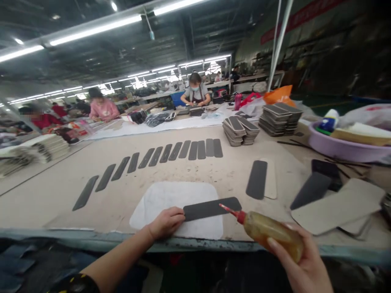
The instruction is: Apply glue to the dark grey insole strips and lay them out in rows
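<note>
My left hand (168, 223) pinches the left end of a dark grey rounded strip (201, 208), which lies over a white sheet (174, 193) at the table's near edge. In my right hand (301, 256) is a squeeze bottle (271, 234) of amber liquid, probably glue, with my fingers wrapped round its body. Its red nozzle points left, and the tip is over the strip's right part; whether it touches I cannot tell. Right of the sheet, another dark strip (257, 179) lies beside a beige piece (270, 179).
A slanting row of dark strips (154, 156) crosses the table (116, 219). Stacked strips (240, 130) stand at the back right, near a purple basin (345, 144). Loose beige panels (339, 203) lie at right. Co-workers, including one person (195, 91), work beyond.
</note>
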Available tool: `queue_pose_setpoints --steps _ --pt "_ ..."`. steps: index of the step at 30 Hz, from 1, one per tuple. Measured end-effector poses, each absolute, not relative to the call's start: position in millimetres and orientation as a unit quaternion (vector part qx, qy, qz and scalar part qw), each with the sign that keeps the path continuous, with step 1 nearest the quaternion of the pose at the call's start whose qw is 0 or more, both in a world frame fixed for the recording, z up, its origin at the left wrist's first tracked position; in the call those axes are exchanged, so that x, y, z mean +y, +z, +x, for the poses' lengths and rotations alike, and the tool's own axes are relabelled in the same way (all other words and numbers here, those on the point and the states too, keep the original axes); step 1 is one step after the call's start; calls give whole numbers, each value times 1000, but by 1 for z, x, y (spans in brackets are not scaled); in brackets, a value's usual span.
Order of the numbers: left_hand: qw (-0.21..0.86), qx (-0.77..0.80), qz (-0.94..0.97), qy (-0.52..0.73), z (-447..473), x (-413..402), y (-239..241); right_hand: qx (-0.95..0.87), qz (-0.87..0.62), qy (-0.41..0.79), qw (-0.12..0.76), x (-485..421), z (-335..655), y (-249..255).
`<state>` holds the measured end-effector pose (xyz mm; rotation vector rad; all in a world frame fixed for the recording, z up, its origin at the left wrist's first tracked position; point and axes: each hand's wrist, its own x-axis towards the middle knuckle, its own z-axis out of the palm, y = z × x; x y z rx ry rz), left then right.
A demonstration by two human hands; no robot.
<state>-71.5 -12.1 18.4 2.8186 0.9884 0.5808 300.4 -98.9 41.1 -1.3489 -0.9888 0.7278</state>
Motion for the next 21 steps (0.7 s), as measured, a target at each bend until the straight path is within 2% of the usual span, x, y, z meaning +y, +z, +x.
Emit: queue_pose_setpoints --steps 7,12,21 --pt "62 323 925 190 -73 -13 14 -698 -484 145 508 -77 230 46" --pt "75 320 925 190 -73 -12 16 -773 -432 120 449 -70 207 40" --pt "84 305 927 200 -73 -11 15 -810 -415 120 396 -62 191 39"
